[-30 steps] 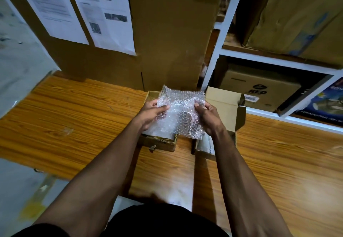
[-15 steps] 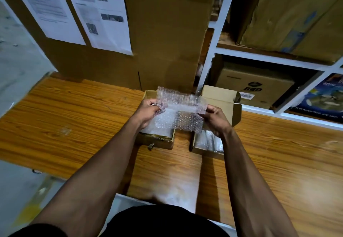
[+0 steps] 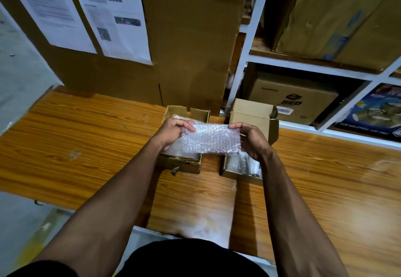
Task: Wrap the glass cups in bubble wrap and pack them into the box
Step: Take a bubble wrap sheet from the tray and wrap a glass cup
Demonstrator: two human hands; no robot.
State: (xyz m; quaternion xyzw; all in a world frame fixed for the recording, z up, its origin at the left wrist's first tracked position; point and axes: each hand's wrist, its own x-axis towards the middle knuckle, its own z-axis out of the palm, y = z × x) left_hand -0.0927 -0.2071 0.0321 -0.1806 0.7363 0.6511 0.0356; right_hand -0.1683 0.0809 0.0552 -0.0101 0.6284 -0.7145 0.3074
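A sheet of bubble wrap (image 3: 211,138) is held stretched in the air between both hands, above the gap between two small cardboard boxes. The left hand (image 3: 173,132) pinches its left edge and the right hand (image 3: 251,140) pinches its right edge. The left box (image 3: 184,165) holds more bubble wrap. In the open right box (image 3: 252,111) glass cups (image 3: 243,163) are seen. Both boxes stand on the wooden counter (image 3: 86,137), in front of a big carton (image 3: 191,37) and white shelves (image 3: 303,68)
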